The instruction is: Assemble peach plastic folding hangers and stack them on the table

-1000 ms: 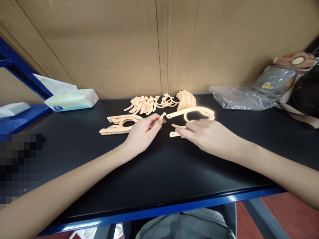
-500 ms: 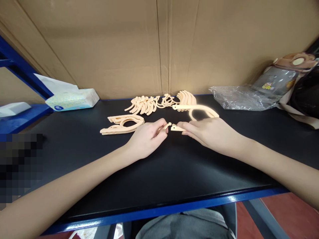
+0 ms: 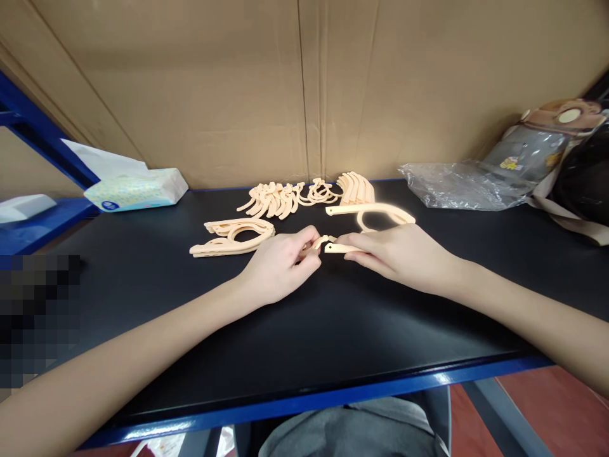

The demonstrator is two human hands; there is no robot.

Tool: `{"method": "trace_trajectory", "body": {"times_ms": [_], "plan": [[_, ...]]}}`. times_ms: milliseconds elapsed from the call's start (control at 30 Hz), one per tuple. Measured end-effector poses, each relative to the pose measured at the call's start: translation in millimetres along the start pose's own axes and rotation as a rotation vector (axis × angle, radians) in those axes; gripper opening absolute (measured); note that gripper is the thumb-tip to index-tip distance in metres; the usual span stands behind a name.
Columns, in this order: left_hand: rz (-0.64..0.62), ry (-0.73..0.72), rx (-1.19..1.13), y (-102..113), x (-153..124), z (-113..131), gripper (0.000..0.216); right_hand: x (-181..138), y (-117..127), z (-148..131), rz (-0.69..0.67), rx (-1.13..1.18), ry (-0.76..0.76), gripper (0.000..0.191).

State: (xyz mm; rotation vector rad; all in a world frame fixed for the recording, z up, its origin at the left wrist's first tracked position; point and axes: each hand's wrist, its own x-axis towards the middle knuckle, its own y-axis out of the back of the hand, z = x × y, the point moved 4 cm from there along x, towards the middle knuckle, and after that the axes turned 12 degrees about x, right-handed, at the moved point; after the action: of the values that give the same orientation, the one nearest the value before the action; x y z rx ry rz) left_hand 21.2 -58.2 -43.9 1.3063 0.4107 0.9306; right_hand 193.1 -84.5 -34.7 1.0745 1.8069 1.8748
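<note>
My left hand [image 3: 283, 266] is closed in a pinch on a small beige plastic piece, apparently a hanger hook [image 3: 321, 242]; most of it is hidden by the fingers. My right hand [image 3: 399, 260] grips a beige folding hanger [image 3: 371, 208], its two arms pointing left and a curved loop between them. The nearer arm's holed end sits close beside the hook's tip; whether they touch I cannot tell. Just beyond my left hand, folded hangers [image 3: 204, 251] lie stacked on the black table [image 3: 304, 355].
Loose hooks [image 3: 276, 200], ring-like parts [image 3: 318, 192] and a row of hanger arms [image 3: 356, 186] lie along the back by the cardboard [image 3: 214, 89]. A tissue pack [image 3: 137, 189] is at left. Plastic wrap [image 3: 457, 185], a bottle [image 3: 528, 149] and a dark bag [image 3: 587, 184] are at right.
My right hand has shifted slightly left with the hanger, bringing its arm ends nearer the hook. My left hand has kept its pinch almost in place.
</note>
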Motion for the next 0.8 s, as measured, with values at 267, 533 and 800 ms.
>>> {"method": "trace_trajectory", "body": {"times_ms": [267, 533, 800], "plan": [[-0.029, -0.042, 0.044, -0.5, -1.0, 1.6, 0.008, -0.5, -0.8, 1.8, 0.035, -0.053, 0.039, 0.031], [-0.052, -0.106, 0.076, -1.1, -2.0, 2.3, 0.009, -1.0, -0.8, 0.2, 0.080, -0.118, 0.107, 0.032], [-0.087, -0.152, 0.134, -1.2, -4.1, 4.7, 0.013, -1.7, 1.8, -1.6, 0.137, -0.074, 0.102, 0.029]]}}
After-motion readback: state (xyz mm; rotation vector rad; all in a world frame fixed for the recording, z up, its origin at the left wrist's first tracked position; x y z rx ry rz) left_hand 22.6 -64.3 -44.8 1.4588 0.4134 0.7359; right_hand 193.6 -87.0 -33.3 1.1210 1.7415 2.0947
